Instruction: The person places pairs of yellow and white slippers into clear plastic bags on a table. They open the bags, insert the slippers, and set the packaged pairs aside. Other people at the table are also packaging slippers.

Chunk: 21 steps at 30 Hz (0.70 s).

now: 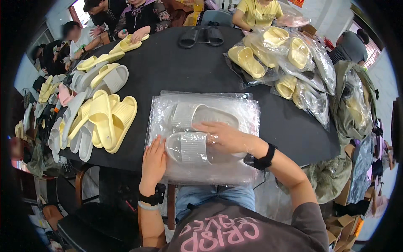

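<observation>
A stack of clear plastic bags (235,105) lies at the near edge of the black table (168,63). Two grey slippers sit there: one (189,147) inside the top bag, the other (197,114) just behind it. My right hand (224,136) is pushed into the bag's opening and rests on the near slipper. The bag's left edge is pressed flat under my left hand (154,161), its fingers together.
Yellow and grey slippers (109,117) are piled at the table's left. Bagged yellow slippers (277,50) lie at the far right, a black pair (201,37) at the back. Other people sit around the far side. Sacks and boxes stand on the right.
</observation>
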Tool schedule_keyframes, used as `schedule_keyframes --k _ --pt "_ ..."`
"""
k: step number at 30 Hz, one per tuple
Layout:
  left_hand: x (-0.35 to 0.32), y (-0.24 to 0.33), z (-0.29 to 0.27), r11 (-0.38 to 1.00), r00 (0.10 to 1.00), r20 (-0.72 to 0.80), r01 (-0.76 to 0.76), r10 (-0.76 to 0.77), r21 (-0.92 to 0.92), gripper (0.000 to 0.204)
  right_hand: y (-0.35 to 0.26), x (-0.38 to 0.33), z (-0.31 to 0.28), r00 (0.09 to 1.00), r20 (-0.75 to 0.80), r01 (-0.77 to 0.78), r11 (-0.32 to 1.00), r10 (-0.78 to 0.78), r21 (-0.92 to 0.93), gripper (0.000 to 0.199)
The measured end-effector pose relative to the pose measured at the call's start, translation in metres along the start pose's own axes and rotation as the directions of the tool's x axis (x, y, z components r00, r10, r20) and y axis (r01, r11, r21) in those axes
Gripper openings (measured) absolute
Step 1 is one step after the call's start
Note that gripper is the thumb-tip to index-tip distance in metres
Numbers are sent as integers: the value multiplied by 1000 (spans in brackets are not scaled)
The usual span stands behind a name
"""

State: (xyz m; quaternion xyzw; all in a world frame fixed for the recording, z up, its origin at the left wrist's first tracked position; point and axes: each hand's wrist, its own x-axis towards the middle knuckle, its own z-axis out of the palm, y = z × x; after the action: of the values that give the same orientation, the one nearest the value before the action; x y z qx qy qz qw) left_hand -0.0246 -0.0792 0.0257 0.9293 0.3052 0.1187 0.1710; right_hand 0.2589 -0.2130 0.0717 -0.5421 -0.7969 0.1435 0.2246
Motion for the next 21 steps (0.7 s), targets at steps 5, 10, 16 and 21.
schedule_keyframes --k 5,10,16,21 --pt "-5 -4 15 998 997 -77 -4 0 -55 48 31 14 43 999 0 -47 985 48 -167 26" --pt "-13 -9 26 997 997 -68 38 -34 71 52 18 -1 16 997 58 -39 975 53 -219 34" --pt "-13 -6 28 990 997 -78 33 -22 139 67 8 -112 -20 949 33 -295 924 312 -243 47" --pt "-12 7 16 974 1000 -20 -11 16 225 83 -1 -213 -41 829 -158 -527 844 536 96 56"
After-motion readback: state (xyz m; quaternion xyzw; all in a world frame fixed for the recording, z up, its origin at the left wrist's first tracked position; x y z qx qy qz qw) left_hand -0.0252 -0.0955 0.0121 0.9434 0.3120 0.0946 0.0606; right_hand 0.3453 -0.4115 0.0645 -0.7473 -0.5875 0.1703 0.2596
